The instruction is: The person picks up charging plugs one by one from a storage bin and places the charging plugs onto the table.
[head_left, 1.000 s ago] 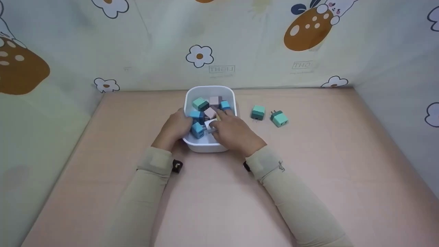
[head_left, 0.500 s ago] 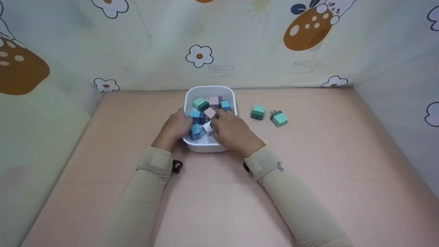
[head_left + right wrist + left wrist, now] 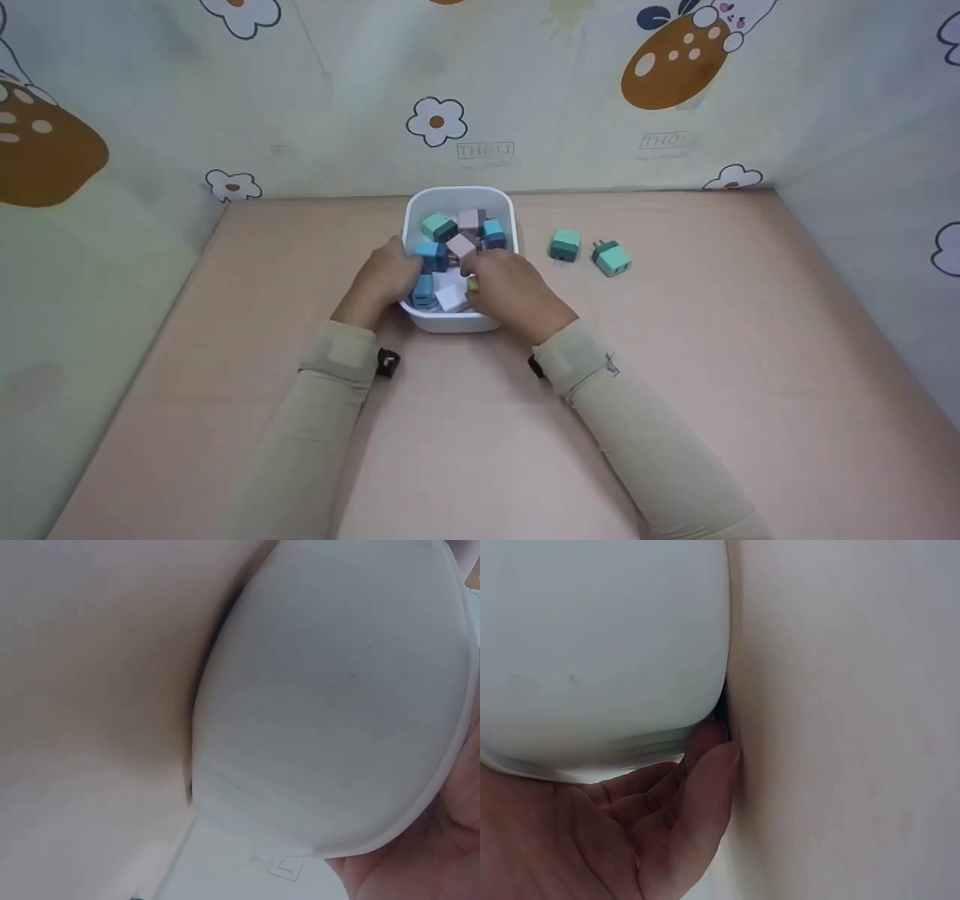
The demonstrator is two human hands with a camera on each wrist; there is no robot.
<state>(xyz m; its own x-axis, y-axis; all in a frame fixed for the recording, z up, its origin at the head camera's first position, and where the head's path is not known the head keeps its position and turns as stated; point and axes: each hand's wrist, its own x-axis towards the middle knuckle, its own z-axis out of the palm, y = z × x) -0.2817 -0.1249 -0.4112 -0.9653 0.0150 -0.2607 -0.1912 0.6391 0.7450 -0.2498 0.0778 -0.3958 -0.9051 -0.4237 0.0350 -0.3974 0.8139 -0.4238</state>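
A white plastic tub (image 3: 450, 323) stands at the far middle of the table, holding several charger plugs in blue, green, pale pink and white. My left hand (image 3: 386, 277) grips the tub's left side at the rim; in the left wrist view its fingers (image 3: 709, 787) curl against the outside wall near the base. My right hand (image 3: 517, 289) reaches over the right rim into the tub. A yellow charger plug (image 3: 472, 284) shows between its thumb and index finger, mostly hidden. Beside these fingers lie white plugs (image 3: 451, 292) and a blue plug (image 3: 423, 291).
Two green charger plugs (image 3: 565, 245) lie on the pinkish table (image 3: 712, 337) to the right of the tub. A patterned cloth wall (image 3: 337, 97) rises behind the tub, with side walls left and right.
My right fingers have shifted slightly toward the near end inside the tub. White and blue plugs there have been pushed about, and yellow shows lower than before. My left hand stays put.
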